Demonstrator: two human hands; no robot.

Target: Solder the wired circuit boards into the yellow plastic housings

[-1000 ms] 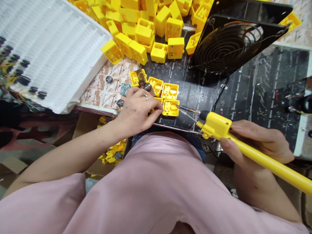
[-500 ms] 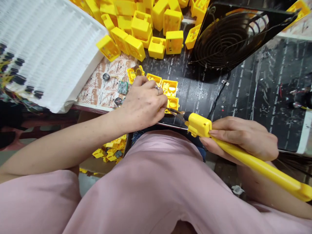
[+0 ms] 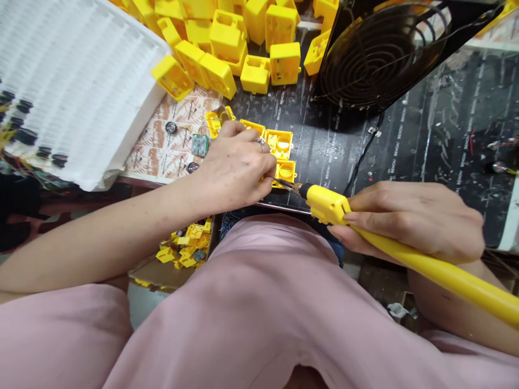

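My right hand (image 3: 417, 221) is closed around the yellow handle of a soldering iron (image 3: 326, 204), whose dark metal tip points left toward my left fingers. My left hand (image 3: 241, 165) is bent over the small open yellow plastic cases, fingers curled down and pressed together; what they pinch is hidden beneath. Just right of those fingers, one open case (image 3: 286, 170) shows a round perforated part, close to the iron's tip. Behind it lies another open case (image 3: 279, 145). A green circuit board (image 3: 200, 144) and a round black component (image 3: 193, 168) lie left of my left hand.
Many yellow cases (image 3: 228, 35) are heaped at the back. A black fan with a wire guard (image 3: 375, 59) stands at the back right, its cable crossing the bench (image 3: 430, 146). White foam sheets (image 3: 81, 81) are at left. A box of yellow parts (image 3: 188, 243) is below the bench edge.
The view has shifted slightly. My right hand and the soldering iron have moved a little, the tip staying by my left fingers. The left hand keeps its bent pose over the cases.
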